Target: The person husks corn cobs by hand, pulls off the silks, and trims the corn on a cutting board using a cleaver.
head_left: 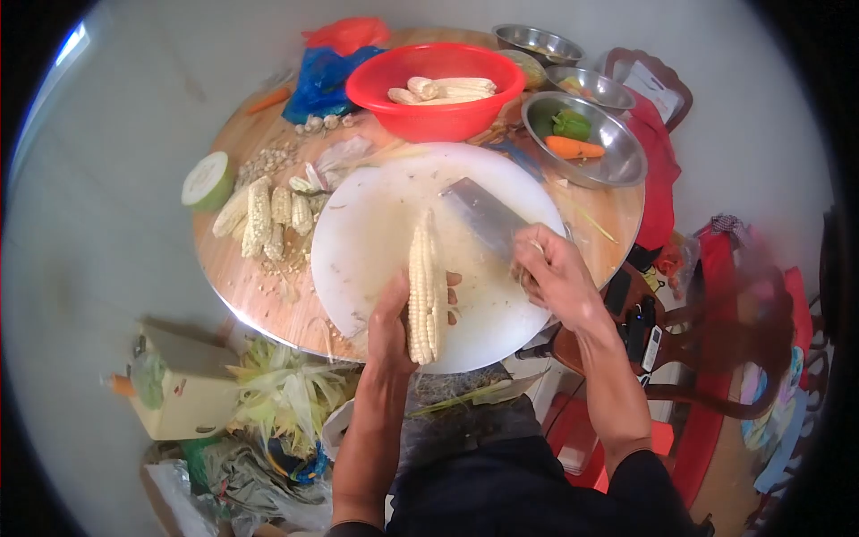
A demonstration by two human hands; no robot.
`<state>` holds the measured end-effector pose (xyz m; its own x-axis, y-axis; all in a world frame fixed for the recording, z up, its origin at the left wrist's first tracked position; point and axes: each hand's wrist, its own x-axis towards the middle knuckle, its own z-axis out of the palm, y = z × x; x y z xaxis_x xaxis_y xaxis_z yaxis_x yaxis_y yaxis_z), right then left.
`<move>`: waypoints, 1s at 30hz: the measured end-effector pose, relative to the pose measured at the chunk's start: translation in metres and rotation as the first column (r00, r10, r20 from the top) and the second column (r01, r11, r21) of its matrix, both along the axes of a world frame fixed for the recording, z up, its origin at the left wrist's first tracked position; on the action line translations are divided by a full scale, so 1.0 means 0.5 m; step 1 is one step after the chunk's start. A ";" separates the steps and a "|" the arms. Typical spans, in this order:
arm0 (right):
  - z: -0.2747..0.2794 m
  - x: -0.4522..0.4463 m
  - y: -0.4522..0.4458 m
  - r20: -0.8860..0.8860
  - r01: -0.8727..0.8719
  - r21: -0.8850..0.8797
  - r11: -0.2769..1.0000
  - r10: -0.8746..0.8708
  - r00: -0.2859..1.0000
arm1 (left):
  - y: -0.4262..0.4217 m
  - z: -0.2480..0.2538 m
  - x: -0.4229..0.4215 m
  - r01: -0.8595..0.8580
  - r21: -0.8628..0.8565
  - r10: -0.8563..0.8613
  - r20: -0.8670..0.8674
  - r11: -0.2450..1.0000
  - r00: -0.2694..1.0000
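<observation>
My left hand (390,320) is wrapped around an ear of corn (423,300), held upright with its narrow tip pointing away from me. The pale kernels face up, and some of my fingers show past its right side. In my right hand (557,276) is a cleaver (484,216), gripped by the handle, its broad blade slanting up and left. Blade and corn are apart. Both are above a round white cutting board (358,215) marked with small scraps. Left of the board lie several stripped corn cobs (259,217) among loose kernels.
A red basin (436,116) with several ears of corn stands behind the board. Metal bowls sit at the right; one bowl (617,152) holds a carrot (574,148) and a green pepper (571,124). A cut gourd (208,181) rests at the left edge. Husks (291,385) fill the space below.
</observation>
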<state>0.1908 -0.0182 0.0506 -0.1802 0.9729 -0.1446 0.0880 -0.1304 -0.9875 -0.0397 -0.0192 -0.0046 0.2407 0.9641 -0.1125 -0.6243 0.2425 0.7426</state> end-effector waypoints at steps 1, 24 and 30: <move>-0.005 -0.006 0.014 -0.131 0.117 -0.015 0.993 -0.118 0.984 | -0.003 0.001 0.001 0.032 0.028 -0.031 -0.033 0.999 0.999; -0.035 -0.109 0.048 -0.162 0.315 0.105 0.943 -0.296 0.941 | -0.026 -0.023 0.021 0.114 0.145 -0.096 -0.129 0.983 0.987; -0.066 -0.082 0.025 -0.030 0.298 0.103 0.949 -0.297 0.955 | -0.025 -0.026 0.024 0.100 0.104 -0.104 0.025 0.989 0.994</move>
<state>0.1499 -0.0055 0.0176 0.1184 0.9922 -0.0381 0.0472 -0.0439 -0.9979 -0.0278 -0.0314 -0.0177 0.3402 0.9403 -0.0052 -0.6230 0.2295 0.7478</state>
